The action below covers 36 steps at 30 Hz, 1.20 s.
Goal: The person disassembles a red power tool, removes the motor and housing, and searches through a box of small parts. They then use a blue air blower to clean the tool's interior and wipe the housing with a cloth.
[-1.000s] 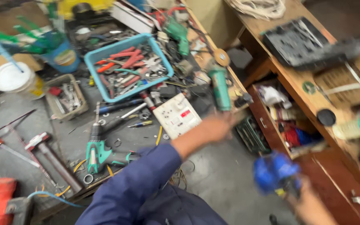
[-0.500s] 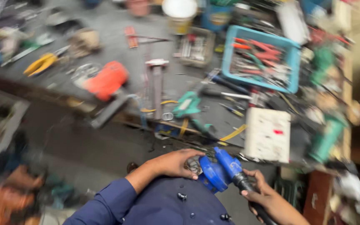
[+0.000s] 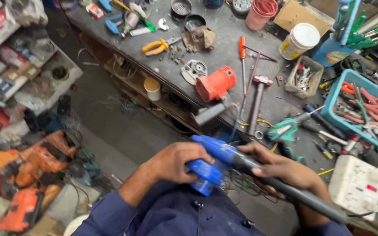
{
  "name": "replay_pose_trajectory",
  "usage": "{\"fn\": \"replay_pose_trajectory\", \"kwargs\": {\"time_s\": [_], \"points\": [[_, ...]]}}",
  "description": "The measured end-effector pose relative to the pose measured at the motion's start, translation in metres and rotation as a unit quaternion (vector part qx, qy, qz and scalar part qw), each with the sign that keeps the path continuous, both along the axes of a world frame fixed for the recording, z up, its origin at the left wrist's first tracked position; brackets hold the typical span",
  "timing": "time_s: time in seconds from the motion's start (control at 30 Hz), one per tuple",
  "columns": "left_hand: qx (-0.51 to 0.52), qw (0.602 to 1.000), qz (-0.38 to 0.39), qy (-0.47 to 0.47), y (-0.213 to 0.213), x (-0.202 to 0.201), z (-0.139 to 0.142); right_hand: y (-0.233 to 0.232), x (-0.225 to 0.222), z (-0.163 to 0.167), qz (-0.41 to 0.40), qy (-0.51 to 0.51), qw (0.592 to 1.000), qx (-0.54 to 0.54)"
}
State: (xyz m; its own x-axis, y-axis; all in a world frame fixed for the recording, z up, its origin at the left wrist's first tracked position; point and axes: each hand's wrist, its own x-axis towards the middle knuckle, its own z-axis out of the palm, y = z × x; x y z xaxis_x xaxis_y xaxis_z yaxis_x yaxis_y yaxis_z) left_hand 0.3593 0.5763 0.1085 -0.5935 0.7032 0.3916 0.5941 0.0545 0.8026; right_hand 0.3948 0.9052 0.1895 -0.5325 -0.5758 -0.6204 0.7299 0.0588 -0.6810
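Note:
Both hands hold a blue electric blower (image 3: pixel 217 153) close to my chest. My left hand (image 3: pixel 176 162) wraps around its rounded blue body. My right hand (image 3: pixel 281 168) grips the long dark nozzle tube (image 3: pixel 302 196) that points down to the right. The blower sits just in front of a grey workbench (image 3: pixel 224 52) crowded with tools. Nearest on the bench are an orange power tool (image 3: pixel 215 84), a hammer (image 3: pixel 257 105) and a teal tool (image 3: pixel 285 129).
A blue basket (image 3: pixel 364 109) of pliers, a white socket box (image 3: pixel 357 185), a white tub (image 3: pixel 300 40) and yellow pliers (image 3: pixel 156 46) lie on the bench. Orange power tools (image 3: pixel 36 166) are piled on the floor at left. Shelves (image 3: pixel 9 52) stand at far left.
The view swung left along the bench. A second ago my left hand reached out over the bench; now it is shut on the blower's body, and the blower is held with both hands.

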Motion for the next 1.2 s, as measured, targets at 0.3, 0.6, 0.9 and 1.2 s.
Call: {"fn": "replay_pose_trajectory", "kwargs": {"time_s": [0.3, 0.6, 0.9, 1.2], "points": [[-0.149, 0.897, -0.123, -0.398, -0.189, -0.058, -0.053, -0.157, -0.075, -0.126, -0.076, -0.117, 0.946, -0.294], [-0.136, 0.866, 0.164, -0.453, -0.237, -0.033, -0.108, -0.182, -0.045, -0.201, -0.526, 0.118, 0.840, 0.061], [-0.180, 0.856, 0.192, -0.445, -0.183, -0.065, -0.074, -0.214, -0.105, -0.186, -0.600, 0.072, 0.796, -0.048], [-0.188, 0.885, 0.184, -0.384, -0.174, -0.070, -0.067, -0.207, -0.098, -0.196, -0.566, 0.100, 0.815, -0.069]]}}
